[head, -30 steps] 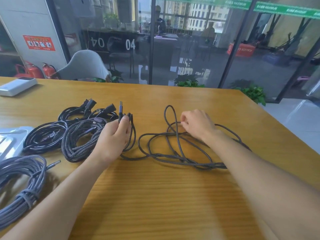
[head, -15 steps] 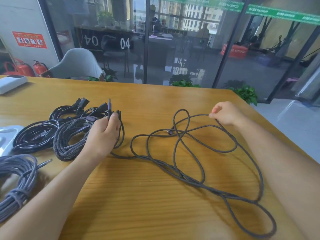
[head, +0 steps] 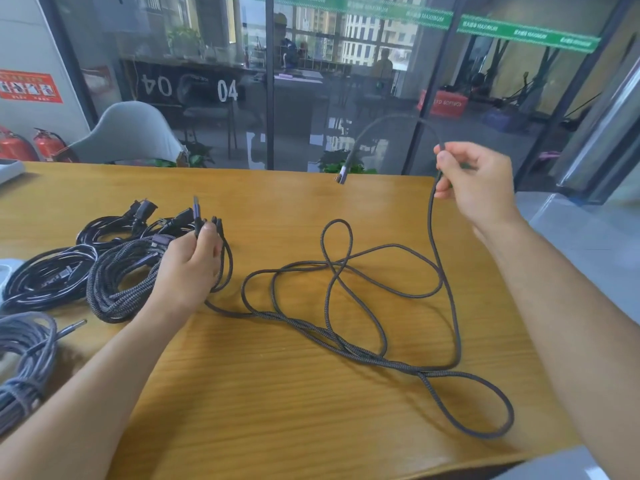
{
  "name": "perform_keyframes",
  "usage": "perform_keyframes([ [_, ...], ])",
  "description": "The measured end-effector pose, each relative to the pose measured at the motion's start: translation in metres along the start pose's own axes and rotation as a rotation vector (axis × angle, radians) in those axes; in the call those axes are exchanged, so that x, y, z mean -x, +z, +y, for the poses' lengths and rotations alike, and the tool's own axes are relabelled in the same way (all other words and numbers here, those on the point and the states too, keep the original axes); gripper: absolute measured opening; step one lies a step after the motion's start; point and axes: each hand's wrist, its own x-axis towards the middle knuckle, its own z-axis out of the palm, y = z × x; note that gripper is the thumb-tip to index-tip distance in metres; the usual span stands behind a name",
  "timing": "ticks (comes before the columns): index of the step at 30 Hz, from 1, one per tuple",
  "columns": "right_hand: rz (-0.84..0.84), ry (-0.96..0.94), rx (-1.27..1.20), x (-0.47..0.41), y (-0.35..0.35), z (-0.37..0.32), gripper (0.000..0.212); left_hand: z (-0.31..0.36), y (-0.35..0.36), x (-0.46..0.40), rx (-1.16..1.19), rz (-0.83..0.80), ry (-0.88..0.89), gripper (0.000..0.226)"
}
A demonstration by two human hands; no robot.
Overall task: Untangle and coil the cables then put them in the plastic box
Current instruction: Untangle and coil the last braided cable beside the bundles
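Mid-untangle: left hand (head: 192, 268) gripped the braided cable (head: 346, 344)'s started coil, right hand (head: 479, 183) pinched its free end aloft, so next probably feeding loops leftward.

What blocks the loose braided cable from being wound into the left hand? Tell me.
Nothing visible blocks it. The loose braided cable runs bare over the table from the left hand to the raised right hand. Only its own crossed loops lie between; the coiled cables sit left of that hand.
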Motion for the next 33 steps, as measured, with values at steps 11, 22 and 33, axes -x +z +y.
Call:
perform_keyframes([
  [11,-0.402,-0.118,0.386,0.034,-0.012,-0.049,0.009,0.004,-0.001,0.003,0.016,0.011,-0.005,0.06],
  [22,-0.613,-0.17,0.444,0.096,-0.042,-0.017,0.025,0.005,0.0,0.003,0.038,0.018,0.007,0.055],
  [33,-1.187,0.221,0.573,0.156,-0.092,0.01,0.011,0.008,0.003,0.007,0.061,0.012,0.003,0.044],
])
